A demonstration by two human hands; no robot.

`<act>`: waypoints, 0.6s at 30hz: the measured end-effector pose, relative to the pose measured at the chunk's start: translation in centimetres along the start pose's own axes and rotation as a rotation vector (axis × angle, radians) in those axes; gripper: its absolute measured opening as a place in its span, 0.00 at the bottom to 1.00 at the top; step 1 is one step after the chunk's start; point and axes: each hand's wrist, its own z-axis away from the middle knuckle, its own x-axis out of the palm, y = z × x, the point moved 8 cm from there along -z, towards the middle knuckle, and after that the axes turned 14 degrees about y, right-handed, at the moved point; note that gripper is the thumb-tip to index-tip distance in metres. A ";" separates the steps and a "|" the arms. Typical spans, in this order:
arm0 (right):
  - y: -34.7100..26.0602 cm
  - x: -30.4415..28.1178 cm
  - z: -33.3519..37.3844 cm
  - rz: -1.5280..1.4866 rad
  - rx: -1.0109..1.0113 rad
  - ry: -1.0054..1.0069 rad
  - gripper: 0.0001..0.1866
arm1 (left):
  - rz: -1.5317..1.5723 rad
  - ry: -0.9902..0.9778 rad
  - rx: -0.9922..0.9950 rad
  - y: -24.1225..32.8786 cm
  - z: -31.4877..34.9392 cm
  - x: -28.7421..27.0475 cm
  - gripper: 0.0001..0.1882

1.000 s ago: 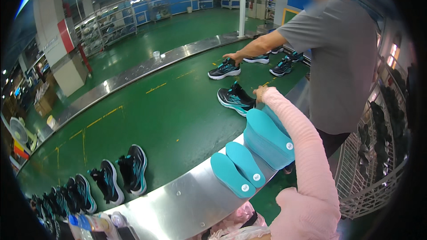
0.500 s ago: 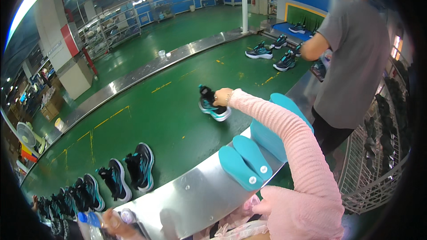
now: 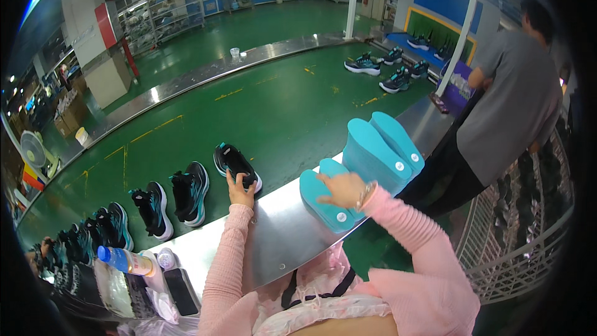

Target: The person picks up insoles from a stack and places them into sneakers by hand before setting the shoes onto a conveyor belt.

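Observation:
My left hand [image 3: 241,190] grips a black and teal sneaker [image 3: 236,163] with a white sole, at the end nearest me, by the metal bench's edge. My right hand [image 3: 345,190] lies over the front pair of teal insoles [image 3: 318,208], thumb and forefinger spread apart on their surface. Behind that pair stands a thicker stack of teal insoles [image 3: 373,152], with small white round labels at the near ends. To the left of the held shoe sit a second sneaker [image 3: 191,193] and a third sneaker [image 3: 151,210] on the green surface.
More sneakers [image 3: 112,227] line up at the far left. A blue-capped bottle [image 3: 127,261] and a phone [image 3: 181,291] lie on the metal bench [image 3: 273,236]. A person in grey [image 3: 513,99] stands at the right, beside a wire rack [image 3: 516,261]. Several sneakers [image 3: 364,65] rest at the back right.
The sneaker my right hand held in mid-surface now stands farther left, under my left hand. My left hand has left the bottle; my right hand has come back to the insoles.

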 end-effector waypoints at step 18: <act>-5.6 -3.5 -1.8 -0.073 -0.068 0.408 0.11 | 0.169 0.173 0.042 -3.0 -6.8 0.6 0.24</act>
